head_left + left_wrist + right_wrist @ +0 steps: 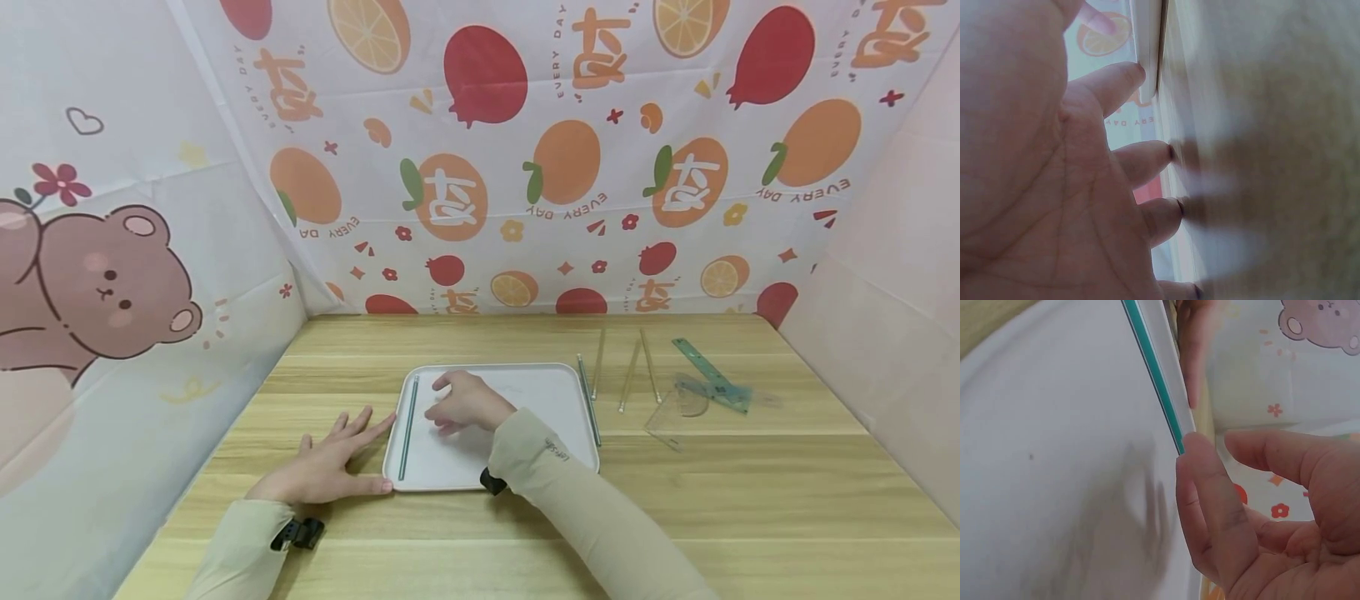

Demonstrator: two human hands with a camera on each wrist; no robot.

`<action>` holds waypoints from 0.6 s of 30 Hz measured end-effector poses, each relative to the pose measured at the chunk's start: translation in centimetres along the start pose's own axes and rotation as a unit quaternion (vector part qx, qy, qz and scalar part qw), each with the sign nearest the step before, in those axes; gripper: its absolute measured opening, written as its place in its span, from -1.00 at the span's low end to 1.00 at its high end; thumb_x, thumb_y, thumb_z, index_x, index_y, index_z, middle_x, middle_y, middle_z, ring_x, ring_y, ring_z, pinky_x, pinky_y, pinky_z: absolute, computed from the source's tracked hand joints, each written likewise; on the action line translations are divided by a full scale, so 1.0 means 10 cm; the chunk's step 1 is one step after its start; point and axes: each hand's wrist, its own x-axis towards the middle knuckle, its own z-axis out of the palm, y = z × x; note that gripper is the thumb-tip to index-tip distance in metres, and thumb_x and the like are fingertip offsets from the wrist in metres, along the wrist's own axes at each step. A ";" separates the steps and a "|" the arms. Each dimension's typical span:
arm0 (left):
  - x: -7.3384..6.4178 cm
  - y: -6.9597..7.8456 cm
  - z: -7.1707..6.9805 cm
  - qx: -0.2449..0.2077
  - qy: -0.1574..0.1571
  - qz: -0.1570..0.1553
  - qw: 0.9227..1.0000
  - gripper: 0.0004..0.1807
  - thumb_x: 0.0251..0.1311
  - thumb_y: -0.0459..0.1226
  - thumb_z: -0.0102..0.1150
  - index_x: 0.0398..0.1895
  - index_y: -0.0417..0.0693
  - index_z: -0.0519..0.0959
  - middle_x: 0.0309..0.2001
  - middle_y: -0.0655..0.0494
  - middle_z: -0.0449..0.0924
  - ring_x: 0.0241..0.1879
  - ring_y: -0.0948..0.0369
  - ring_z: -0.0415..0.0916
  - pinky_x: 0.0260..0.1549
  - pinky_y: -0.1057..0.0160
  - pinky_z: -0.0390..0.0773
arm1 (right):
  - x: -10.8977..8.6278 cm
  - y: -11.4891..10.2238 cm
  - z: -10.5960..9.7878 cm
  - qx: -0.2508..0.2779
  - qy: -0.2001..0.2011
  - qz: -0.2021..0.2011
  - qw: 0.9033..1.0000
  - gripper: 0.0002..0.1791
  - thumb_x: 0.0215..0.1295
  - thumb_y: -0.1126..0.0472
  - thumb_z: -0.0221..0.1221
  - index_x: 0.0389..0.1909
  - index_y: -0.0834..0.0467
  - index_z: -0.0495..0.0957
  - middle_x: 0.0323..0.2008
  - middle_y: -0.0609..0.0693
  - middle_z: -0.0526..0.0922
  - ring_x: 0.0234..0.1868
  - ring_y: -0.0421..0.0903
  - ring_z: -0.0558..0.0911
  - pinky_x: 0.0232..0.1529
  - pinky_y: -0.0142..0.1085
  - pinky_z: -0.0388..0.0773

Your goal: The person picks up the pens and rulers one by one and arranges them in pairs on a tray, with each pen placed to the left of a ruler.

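A white tray lies on the wooden table. Inside it, along the left side, rests a dark green pencil, also seen as a teal pencil in the right wrist view. My left hand is flat with fingers spread, its thumb and index fingertip touching the tray's left edge. Over the tray's left half hovers my right hand, fingers loosely bent, thumb apart, nothing held; the pencil is just left of it. A second green pencil lies along the tray's right edge.
Right of the tray lie three yellow pencils, the nearest one close to the green pencil. Farther right are a green ruler, a clear set square and a clear protractor, partly overlapping. A fruit-print cloth hangs behind the table.
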 end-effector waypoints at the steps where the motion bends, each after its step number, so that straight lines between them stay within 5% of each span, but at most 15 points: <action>1: 0.00 0.00 0.00 0.000 0.000 0.000 1.000 0.15 0.16 0.35 0.44 0.75 0.32 0.12 0.73 -0.37 -0.13 0.64 -0.59 -0.29 0.21 -0.89 -0.29 | 0.00 0.01 -0.02 0.012 0.000 -0.002 1.000 -0.38 0.35 0.32 0.41 0.39 0.29 0.48 -0.31 0.09 0.79 -0.39 -0.10 0.83 -0.32 -0.34 0.78; 8: 0.01 -0.01 0.00 -0.006 -0.004 -0.003 1.000 0.14 0.16 0.33 0.45 0.75 0.34 0.12 0.74 -0.37 -0.15 0.65 -0.57 -0.31 0.21 -0.89 -0.30 | -0.05 0.05 -0.14 0.075 -0.021 -0.018 0.997 -0.34 0.34 0.39 0.40 0.42 0.33 0.43 -0.17 0.17 0.78 -0.09 0.10 0.83 -0.24 -0.28 0.82; 18: 0.02 -0.02 0.01 -0.008 -0.004 -0.007 1.000 0.14 0.16 0.33 0.45 0.75 0.34 0.13 0.74 -0.36 -0.14 0.65 -0.56 -0.32 0.21 -0.88 -0.30 | -0.09 0.07 -0.31 0.074 -0.030 -0.014 0.997 -0.35 0.39 0.31 0.41 0.45 0.24 0.44 -0.14 0.14 0.72 -0.27 -0.08 0.79 -0.20 -0.25 0.82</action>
